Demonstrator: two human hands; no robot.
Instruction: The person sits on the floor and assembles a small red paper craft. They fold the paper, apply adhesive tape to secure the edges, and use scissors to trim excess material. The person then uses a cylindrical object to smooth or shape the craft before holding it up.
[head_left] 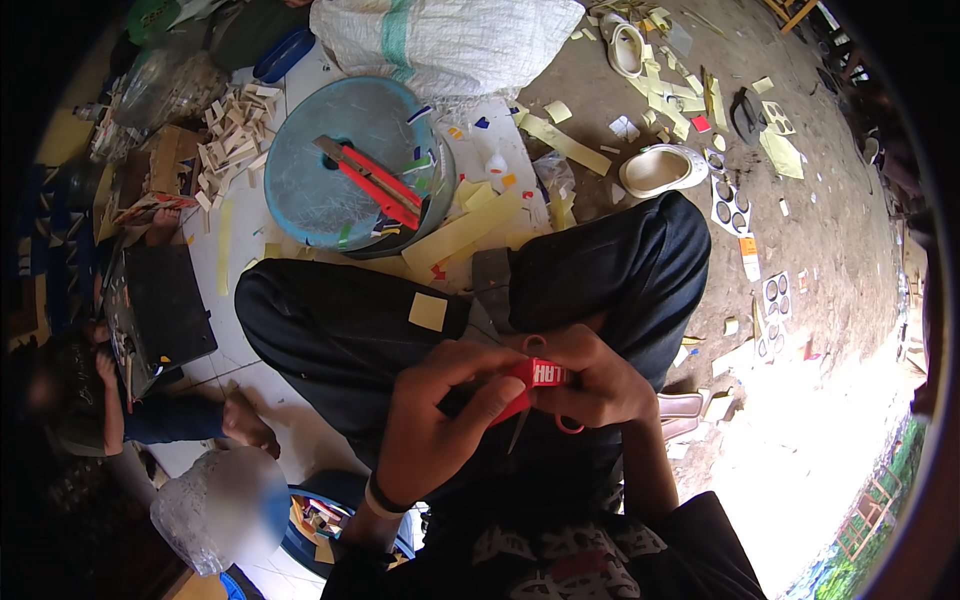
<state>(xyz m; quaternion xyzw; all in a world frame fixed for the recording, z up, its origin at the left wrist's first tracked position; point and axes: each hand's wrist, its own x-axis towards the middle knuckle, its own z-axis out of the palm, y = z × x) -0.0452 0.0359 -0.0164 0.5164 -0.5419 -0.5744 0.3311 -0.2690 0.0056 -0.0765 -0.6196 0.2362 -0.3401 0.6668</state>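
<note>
Above my lap, both hands meet at a small red piece with white lettering point(545, 373). My left hand point(435, 420) is closed on this piece, pinching it between thumb and fingers. My right hand point(592, 375) is closed round a pair of scissors point(569, 426) with reddish finger rings, one above and one below its fingers. A thin blade points down beside the red piece; the rest of the scissors is hidden by my fingers. A square of pale yellow paper point(428, 311) lies on my left thigh.
In front stands an upturned blue-grey tub point(310, 120) with a red utility knife point(370, 185) on it. Wooden pieces point(240, 135) are heaped to its left. A white sack point(460, 45) lies behind. Another person point(110, 390) sits at left beside a black board point(165, 300). Paper scraps and clogs point(660, 170) lie at right.
</note>
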